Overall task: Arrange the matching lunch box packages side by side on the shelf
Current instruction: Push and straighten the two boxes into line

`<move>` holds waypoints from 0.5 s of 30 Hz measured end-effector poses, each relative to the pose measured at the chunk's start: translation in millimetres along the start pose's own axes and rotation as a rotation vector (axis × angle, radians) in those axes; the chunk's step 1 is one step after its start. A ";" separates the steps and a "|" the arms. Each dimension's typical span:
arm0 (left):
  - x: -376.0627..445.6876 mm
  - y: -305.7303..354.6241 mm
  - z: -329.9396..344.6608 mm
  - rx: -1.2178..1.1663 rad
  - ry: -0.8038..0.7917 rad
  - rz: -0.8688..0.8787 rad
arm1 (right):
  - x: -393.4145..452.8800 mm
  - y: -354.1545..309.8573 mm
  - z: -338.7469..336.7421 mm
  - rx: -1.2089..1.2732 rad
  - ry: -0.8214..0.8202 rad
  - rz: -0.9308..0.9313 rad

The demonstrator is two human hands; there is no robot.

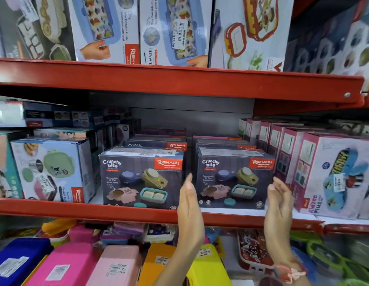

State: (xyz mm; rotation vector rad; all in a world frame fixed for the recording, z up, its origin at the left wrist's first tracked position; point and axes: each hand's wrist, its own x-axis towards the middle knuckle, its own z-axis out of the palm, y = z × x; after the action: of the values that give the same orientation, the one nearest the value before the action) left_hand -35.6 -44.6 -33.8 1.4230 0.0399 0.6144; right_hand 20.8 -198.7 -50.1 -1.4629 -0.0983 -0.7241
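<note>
Two front Crunchy Bite boxes, two blue maze boxes, two hands

Pink Kidzee Plus boxes stand at 3 o'clock. Blue maze boxes at 12. Coloured pouches fill 7 o'clock.

bare forearms, red-white thread band on R wrist

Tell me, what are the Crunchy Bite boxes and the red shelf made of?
The Crunchy Bite boxes look like printed cardboard with a slight sheen: sharp folded edges, flat picture faces. The red shelf looks like painted metal: glossy, thin bent lip, a screw at its end.
</note>
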 end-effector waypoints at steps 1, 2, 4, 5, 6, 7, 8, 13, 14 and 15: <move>3.4 0.5 1.7 -0.037 -0.016 -0.023 | 3.9 -1.3 -1.6 -0.003 -0.034 0.025; 6.9 -1.0 3.7 -0.059 -0.037 -0.042 | 6.9 -2.9 -2.7 -0.006 -0.076 0.055; 10.3 -3.4 6.2 -0.051 -0.094 -0.064 | 10.9 -5.1 -3.8 -0.013 -0.153 0.095; 11.3 -6.0 6.6 -0.037 -0.117 -0.074 | 12.2 -6.2 -4.4 -0.015 -0.173 0.101; 11.8 -8.7 6.1 -0.033 -0.127 -0.086 | 12.9 -6.8 -5.5 -0.017 -0.182 0.100; 11.9 -11.0 5.0 -0.028 -0.128 -0.092 | 13.0 -7.0 -7.0 -0.015 -0.183 0.098; 11.7 -13.0 3.6 -0.023 -0.129 -0.088 | 12.3 -7.7 -8.9 -0.011 -0.179 0.099; 1.8 -11.4 -1.5 -0.040 -0.158 -0.045 | 5.8 -2.3 -19.5 -0.026 -0.148 0.078; -0.2 -10.6 -1.6 -0.051 -0.155 -0.039 | 4.0 -3.5 -20.4 -0.028 -0.137 0.072; -1.6 -9.1 -1.4 -0.058 -0.150 -0.036 | 2.6 -4.4 -21.3 -0.029 -0.126 0.065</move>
State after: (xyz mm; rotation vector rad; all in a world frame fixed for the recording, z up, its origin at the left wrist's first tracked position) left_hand -34.2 -44.1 -43.0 1.4056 -0.0702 0.4740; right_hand 12.9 -219.0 -48.2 -1.5324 -0.1369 -0.5827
